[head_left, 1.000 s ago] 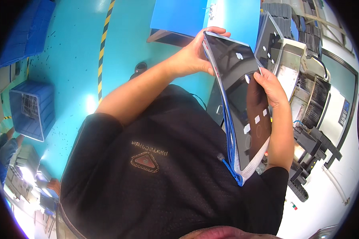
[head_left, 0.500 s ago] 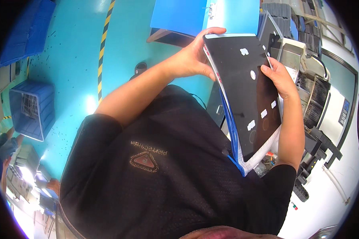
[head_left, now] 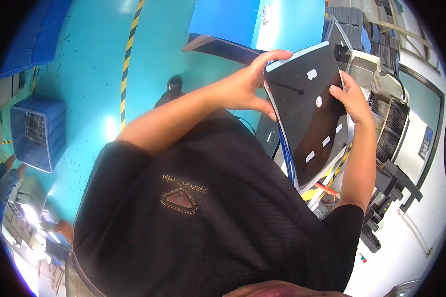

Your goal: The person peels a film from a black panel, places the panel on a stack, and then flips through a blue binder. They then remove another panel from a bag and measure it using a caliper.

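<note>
The dark flat panel (head_left: 302,116) is between the two hands, in front of the person's right side. It has white patches (head_left: 311,74) on its glossy face. Its long axis goes from the far end, near the hands, back toward the person's body, with a slight slant.

The right hand (head_left: 354,101) is clamped on the right long edge: its thumb lies on the face, and the fingers go behind. The left hand (head_left: 248,84) is spread around the far left corner, fingers at the far edge and thumb tip at the left edge; I cannot tell if it presses firmly. The hands are apart, with the panel's width between them. The right one reaches more over the face.

Below the left thumb, blue material (head_left: 289,161) runs along the panel's left edge. Nearer than the right hand, an orange-red object (head_left: 327,188) is beside the panel's near end. Beyond the right hand stands another dark panel (head_left: 338,37). Beyond the left hand is a large blue board (head_left: 225,20). Far to its left, a blue crate (head_left: 58,133) is on the floor (head_left: 91,64).
</note>
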A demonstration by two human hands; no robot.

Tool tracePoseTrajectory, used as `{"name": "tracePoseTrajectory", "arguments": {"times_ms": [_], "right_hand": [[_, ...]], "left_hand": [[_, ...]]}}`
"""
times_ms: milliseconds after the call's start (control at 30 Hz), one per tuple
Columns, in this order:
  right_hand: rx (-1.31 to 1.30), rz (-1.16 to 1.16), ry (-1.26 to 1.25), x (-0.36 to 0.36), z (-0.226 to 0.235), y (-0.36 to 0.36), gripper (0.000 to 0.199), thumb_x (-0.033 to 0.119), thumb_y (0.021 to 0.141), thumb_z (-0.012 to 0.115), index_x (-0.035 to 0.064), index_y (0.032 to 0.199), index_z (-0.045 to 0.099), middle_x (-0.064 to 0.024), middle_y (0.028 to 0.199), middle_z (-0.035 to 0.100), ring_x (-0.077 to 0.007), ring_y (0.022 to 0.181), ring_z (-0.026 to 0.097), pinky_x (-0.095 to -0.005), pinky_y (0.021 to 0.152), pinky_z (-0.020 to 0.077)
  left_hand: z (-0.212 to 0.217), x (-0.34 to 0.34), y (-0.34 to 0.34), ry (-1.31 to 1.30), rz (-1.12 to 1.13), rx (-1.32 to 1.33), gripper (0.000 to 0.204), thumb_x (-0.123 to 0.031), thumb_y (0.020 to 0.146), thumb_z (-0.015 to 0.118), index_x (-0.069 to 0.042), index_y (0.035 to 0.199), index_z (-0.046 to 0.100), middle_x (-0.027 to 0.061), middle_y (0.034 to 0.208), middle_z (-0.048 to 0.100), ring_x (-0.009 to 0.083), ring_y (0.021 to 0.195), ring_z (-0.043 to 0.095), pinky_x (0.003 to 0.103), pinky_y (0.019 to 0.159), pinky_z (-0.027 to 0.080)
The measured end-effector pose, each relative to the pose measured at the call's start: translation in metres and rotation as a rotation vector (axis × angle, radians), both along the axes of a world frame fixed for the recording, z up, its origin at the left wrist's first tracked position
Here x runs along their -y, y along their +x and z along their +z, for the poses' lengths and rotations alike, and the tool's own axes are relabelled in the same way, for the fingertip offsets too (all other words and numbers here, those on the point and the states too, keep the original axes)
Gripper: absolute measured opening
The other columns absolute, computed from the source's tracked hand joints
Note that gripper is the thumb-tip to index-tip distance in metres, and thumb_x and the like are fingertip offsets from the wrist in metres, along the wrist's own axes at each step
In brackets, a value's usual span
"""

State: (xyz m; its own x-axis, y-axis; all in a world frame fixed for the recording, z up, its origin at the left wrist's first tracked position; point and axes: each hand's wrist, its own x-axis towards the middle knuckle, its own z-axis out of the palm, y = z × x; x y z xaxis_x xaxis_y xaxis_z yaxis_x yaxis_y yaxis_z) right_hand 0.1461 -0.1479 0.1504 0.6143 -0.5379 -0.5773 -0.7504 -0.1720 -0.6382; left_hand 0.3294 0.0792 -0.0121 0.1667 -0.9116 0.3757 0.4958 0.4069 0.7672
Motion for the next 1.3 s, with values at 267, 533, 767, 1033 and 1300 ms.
{"name": "tracePoseTrajectory", "arguments": {"times_ms": [267, 533, 767, 1033, 1300], "right_hand": [[0.002, -0.007, 0.012, 0.000, -0.007, -0.007, 0.068, 0.032, 0.082, 0.079, 0.0005, 0.137, 0.052, -0.0049, 0.126, 0.061, -0.0141, 0.118, 0.053, -0.0305, 0.105, 0.0388], [0.016, -0.015, 0.160, -0.003, -0.026, -0.019, 0.071, 0.033, 0.082, 0.080, 0.0006, 0.138, 0.051, -0.0056, 0.127, 0.060, -0.0151, 0.121, 0.052, -0.0311, 0.107, 0.0370], [0.030, -0.037, 0.225, -0.003, -0.042, -0.024, 0.066, 0.031, 0.082, 0.080, 0.0029, 0.135, 0.052, -0.0026, 0.121, 0.061, -0.0138, 0.117, 0.054, -0.0304, 0.105, 0.0382], [0.071, -0.050, 0.202, -0.009, -0.037, -0.021, 0.070, 0.031, 0.082, 0.081, 0.0017, 0.137, 0.050, -0.0042, 0.126, 0.061, -0.0156, 0.120, 0.053, -0.0311, 0.107, 0.0362], [0.008, -0.062, 0.262, -0.010, -0.041, -0.021, 0.063, 0.033, 0.087, 0.076, 0.0007, 0.136, 0.052, -0.0041, 0.123, 0.062, -0.0135, 0.115, 0.055, -0.0292, 0.103, 0.0399]], "left_hand": [[0.002, -0.002, -0.004, 0.003, -0.011, -0.024, 0.114, 0.001, 0.065, 0.090, -0.013, 0.153, 0.018, 0.0114, 0.148, 0.036, 0.0230, 0.124, 0.054, 0.042, 0.100, 0.048], [0.006, -0.008, -0.009, 0.069, -0.013, 0.018, 0.110, -0.007, 0.062, 0.093, -0.013, 0.150, 0.028, 0.0079, 0.151, 0.032, 0.0208, 0.117, 0.054, 0.040, 0.098, 0.049], [0.004, -0.013, -0.008, 0.028, 0.040, 0.056, 0.108, -0.008, 0.061, 0.093, -0.015, 0.149, 0.030, 0.0086, 0.153, 0.029, 0.0232, 0.122, 0.050, 0.041, 0.097, 0.049], [0.003, -0.016, -0.008, 0.041, -0.003, 0.025, 0.108, -0.007, 0.061, 0.093, -0.016, 0.149, 0.029, 0.0110, 0.154, 0.027, 0.0277, 0.135, 0.042, 0.043, 0.104, 0.046], [0.001, -0.010, -0.011, 0.042, -0.015, -0.109, 0.107, 0.000, 0.065, 0.089, -0.014, 0.149, 0.024, 0.0139, 0.143, 0.041, 0.0239, 0.124, 0.053, 0.043, 0.101, 0.048]]}}
